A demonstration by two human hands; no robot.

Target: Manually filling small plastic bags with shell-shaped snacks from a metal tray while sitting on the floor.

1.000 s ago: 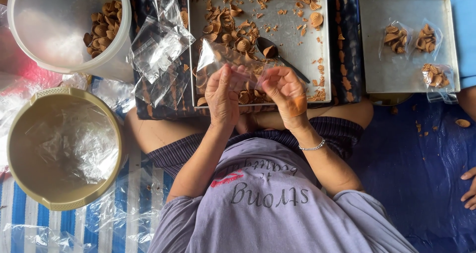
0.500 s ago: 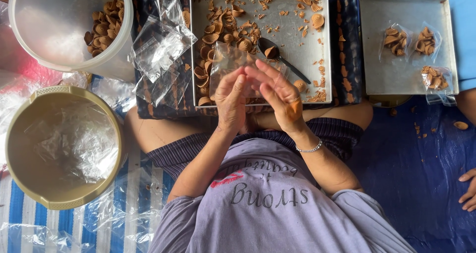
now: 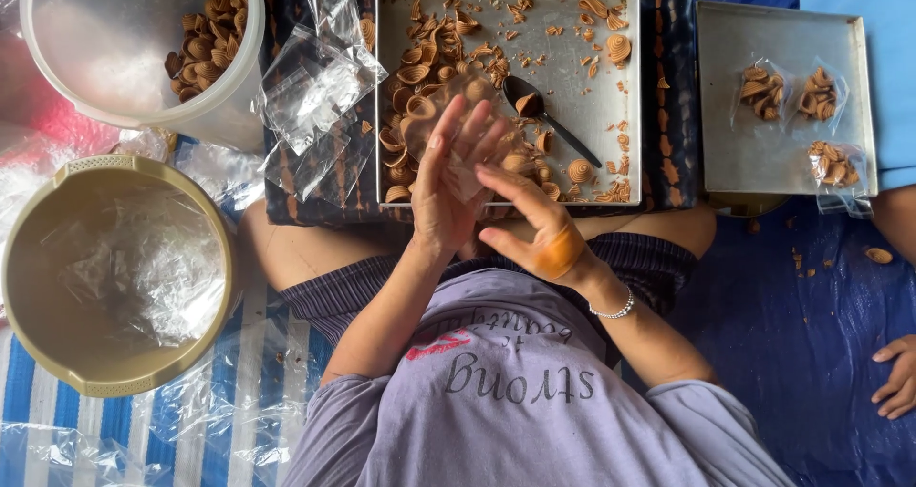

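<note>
- Here, you look straight down at your own lap, where your left hand and right hand meet over the near edge of a square metal tray.
- Between the two hands sits a small clear plastic bag. It is see-through and hard to make out, so its mouth and what it holds cannot be told for certain.
- Your left hand stands upright with its fingers spread and pointing away from you. Its palm faces right, against the bag, and is open rather than clenched.
- Your right hand comes in from the right, fingers reaching left to pinch the bag's near side. An orange band wraps the heel of this hand.
- The bag lies just beyond your right fingertips and flat against your left palm, so both hands touch it. Its long axis seems to run away from you, in line with the left fingers.
- Shell-shaped brown snacks are heaped in the tray just beyond and left of your left fingertips. A dark spoon lies beyond your right hand, bowl toward the heap and handle slanting right.
- A loose pile of empty bags lies well left of the left hand.
- Far to the right, a second tray carries three filled bags.
</note>
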